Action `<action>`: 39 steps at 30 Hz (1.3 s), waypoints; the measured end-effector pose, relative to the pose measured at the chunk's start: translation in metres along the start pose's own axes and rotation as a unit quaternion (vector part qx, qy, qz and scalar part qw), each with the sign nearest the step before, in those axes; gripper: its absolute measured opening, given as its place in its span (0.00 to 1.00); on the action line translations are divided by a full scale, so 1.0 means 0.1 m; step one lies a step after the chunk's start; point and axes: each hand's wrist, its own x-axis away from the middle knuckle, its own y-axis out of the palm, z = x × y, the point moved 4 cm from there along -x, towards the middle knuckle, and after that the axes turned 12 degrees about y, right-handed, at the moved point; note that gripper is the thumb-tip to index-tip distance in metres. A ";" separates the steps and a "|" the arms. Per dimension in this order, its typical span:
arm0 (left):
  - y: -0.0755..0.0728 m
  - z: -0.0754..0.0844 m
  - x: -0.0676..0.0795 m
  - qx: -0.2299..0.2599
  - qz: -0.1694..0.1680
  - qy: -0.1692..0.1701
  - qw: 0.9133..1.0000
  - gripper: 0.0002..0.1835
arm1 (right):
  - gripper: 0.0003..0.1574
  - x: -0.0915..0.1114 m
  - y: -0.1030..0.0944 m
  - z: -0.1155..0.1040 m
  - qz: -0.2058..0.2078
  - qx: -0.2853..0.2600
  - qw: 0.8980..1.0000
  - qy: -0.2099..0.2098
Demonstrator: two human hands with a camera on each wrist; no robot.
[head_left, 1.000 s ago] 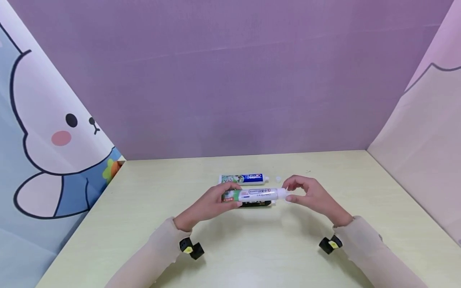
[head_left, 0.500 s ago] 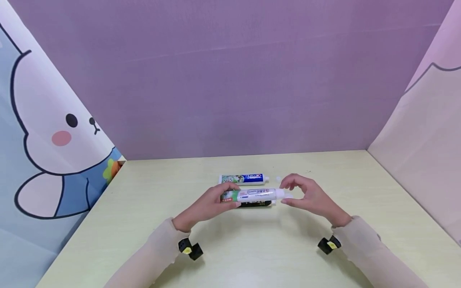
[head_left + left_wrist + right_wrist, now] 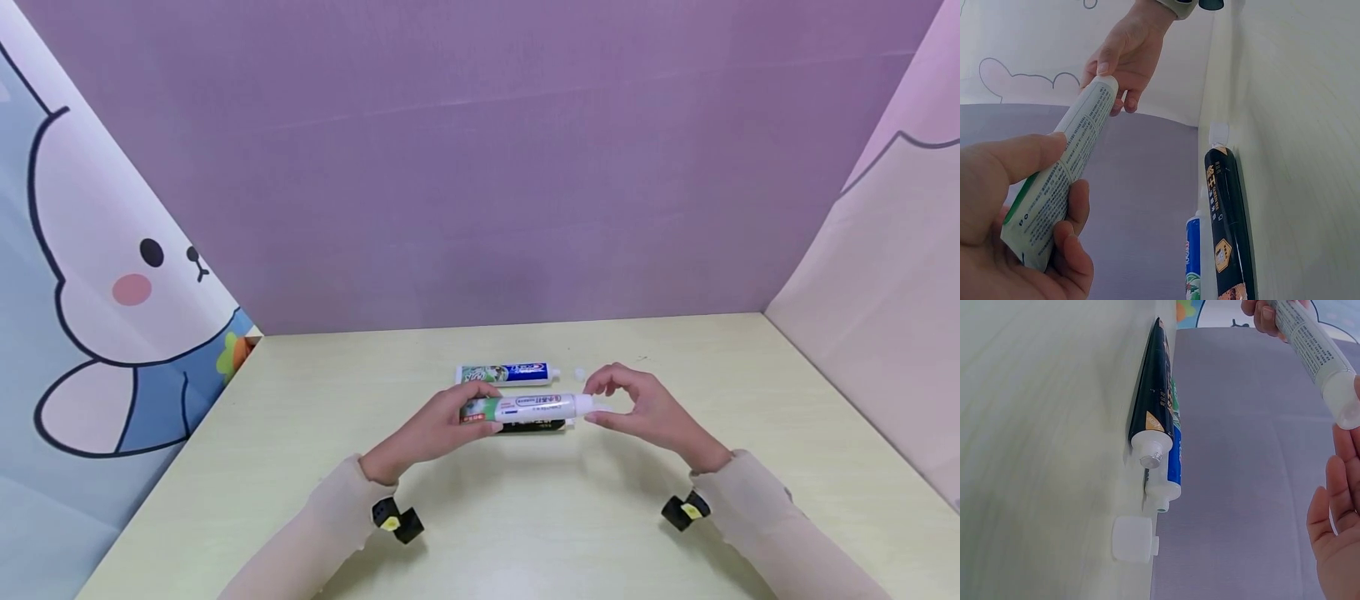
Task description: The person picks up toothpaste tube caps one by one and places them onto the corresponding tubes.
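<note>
A white and green toothpaste tube [image 3: 536, 407] is held up off the table, lying nearly level. My left hand [image 3: 448, 421] grips its flat tail end between thumb and curled fingers. At the other end, the thumb and fingertips of my right hand [image 3: 648, 414] pinch the whitish translucent cap [image 3: 1349, 414]. Below the held tube lies a black toothpaste tube [image 3: 1225, 219], its bare nozzle showing in the right wrist view. Behind it rests a blue and green toothpaste tube [image 3: 517, 373], also with a bare nozzle.
A loose white cap [image 3: 1132, 539] sits on the pale table [image 3: 510, 517] near the tubes' nozzle ends, with another small cap [image 3: 1155, 545] partly hidden behind it. A purple wall [image 3: 510, 167] stands behind, and printed cloth panels [image 3: 97, 333] flank the table.
My right hand has shifted slightly left, and its fingers have moved on the cap. The left hand and the held tube have barely moved. The tubes on the table lie as before.
</note>
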 end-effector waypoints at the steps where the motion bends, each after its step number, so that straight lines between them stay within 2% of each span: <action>1: 0.00 0.00 0.00 -0.001 0.000 -0.001 1.000 0.19 | 0.20 0.00 0.00 0.00 0.001 0.002 1.000 0.003; 14: 0.01 0.00 0.00 0.005 0.000 0.004 1.000 0.19 | 0.10 0.01 -0.01 0.02 0.000 -0.001 0.999 0.032; 23: 0.03 0.02 0.01 -0.004 -0.004 0.012 1.000 0.18 | 0.04 0.04 0.02 0.01 -0.016 -0.004 0.998 0.060; 28: 0.03 0.02 0.01 -0.009 -0.005 0.024 1.000 0.18 | 0.04 0.04 0.02 0.01 -0.026 -0.022 0.997 0.072; 35: 0.03 0.02 0.01 -0.005 -0.007 0.023 1.000 0.18 | 0.07 0.05 0.03 0.03 -0.027 -0.022 0.996 0.078; 39: 0.04 0.02 0.01 -0.003 -0.007 0.022 1.000 0.18 | 0.09 0.05 0.03 0.03 -0.024 -0.024 0.997 0.068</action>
